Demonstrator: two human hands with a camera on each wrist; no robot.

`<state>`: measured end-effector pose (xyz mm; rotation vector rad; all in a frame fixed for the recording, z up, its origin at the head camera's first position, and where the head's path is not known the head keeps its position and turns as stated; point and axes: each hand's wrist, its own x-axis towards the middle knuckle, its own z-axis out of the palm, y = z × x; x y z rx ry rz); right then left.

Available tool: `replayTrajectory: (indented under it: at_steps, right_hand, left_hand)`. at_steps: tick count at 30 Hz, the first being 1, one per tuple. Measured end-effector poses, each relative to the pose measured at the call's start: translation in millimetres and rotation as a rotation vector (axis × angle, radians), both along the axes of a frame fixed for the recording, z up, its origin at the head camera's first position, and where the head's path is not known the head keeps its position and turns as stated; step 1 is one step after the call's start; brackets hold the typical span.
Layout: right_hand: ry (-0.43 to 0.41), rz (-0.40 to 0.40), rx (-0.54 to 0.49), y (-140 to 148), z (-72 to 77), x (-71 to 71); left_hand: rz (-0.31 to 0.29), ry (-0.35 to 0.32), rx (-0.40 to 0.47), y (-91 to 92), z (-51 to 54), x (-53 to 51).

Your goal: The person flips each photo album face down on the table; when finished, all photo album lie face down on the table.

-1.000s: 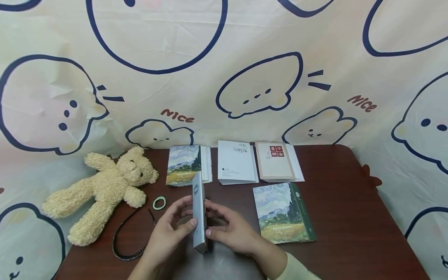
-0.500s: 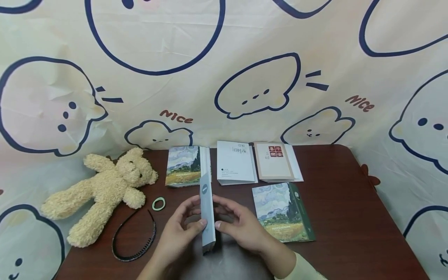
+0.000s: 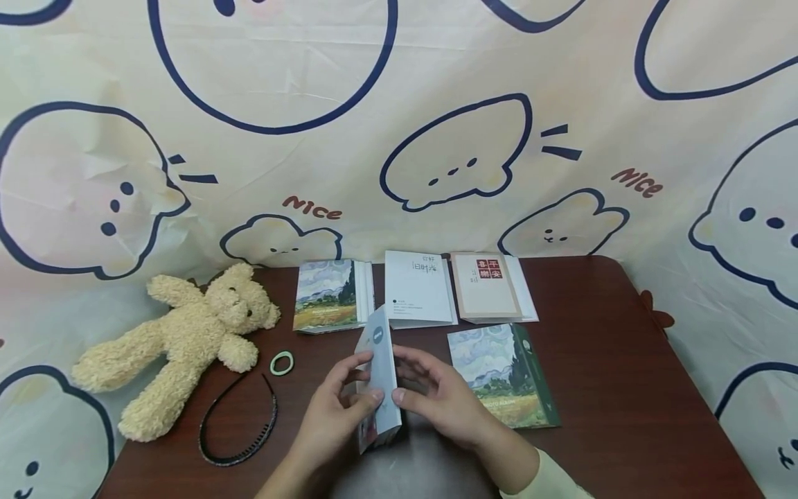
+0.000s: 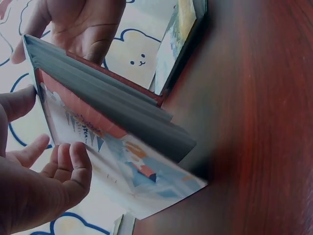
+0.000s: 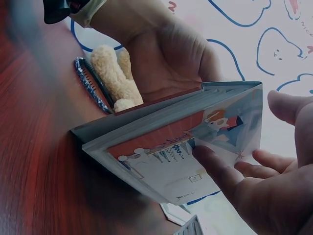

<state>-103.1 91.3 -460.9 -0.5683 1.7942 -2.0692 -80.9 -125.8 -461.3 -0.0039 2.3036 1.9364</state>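
Note:
A small photo album with a pale blue-grey spine (image 3: pixel 385 371) stands on edge between the two hands, spine facing me. The left hand (image 3: pixel 333 416) holds it at the left, thumb at the spine and fingers against the illustrated cover (image 4: pixel 112 142). On the other side, the right hand (image 3: pixel 445 402) holds it with its thumb near the spine; its fingers touch an illustrated face (image 5: pixel 171 161) in the right wrist view. The album's inner pages (image 4: pixel 117 93) are slightly fanned. Just right of the hands lies a painted-landscape photo album (image 3: pixel 499 374) with a green spine.
Along the back stand a landscape-cover album (image 3: pixel 325 294), a white album (image 3: pixel 416 287) and a beige-bordered one (image 3: pixel 486 287). At left lie a teddy bear (image 3: pixel 196 333), a green hair tie (image 3: pixel 272 364) and a black headband (image 3: pixel 227 461) on the brown table (image 3: pixel 623 381). A patterned cloth (image 3: pixel 349 166) hangs behind.
Both hands have shifted to the right with the album. It has turned so that part of its left cover now shows in the head view. The other objects stay put.

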Motion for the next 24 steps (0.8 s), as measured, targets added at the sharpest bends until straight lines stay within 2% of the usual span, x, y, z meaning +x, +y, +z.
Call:
replayTrajectory:
  at_steps: [4,8,14,24]
  right_hand:
    - [-0.036,-0.004,-0.01,5.1,-1.5,0.0]
    - [-0.057,-0.026,0.008,11.7,-2.8,0.8]
    - [-0.046,-0.058,0.014,18.5,-5.7,1.1]
    - [-0.091,-0.074,0.004,23.1,-10.6,1.7]
  left_hand:
    - [-0.013,0.018,-0.028,5.6,-4.7,-1.7]
    - [-0.025,0.008,-0.035,8.8,-9.3,-2.3]
    - [-0.043,0.028,-0.118,7.7,-16.5,-3.1]
    - [-0.079,0.026,-0.164,5.6,-18.9,-3.2]
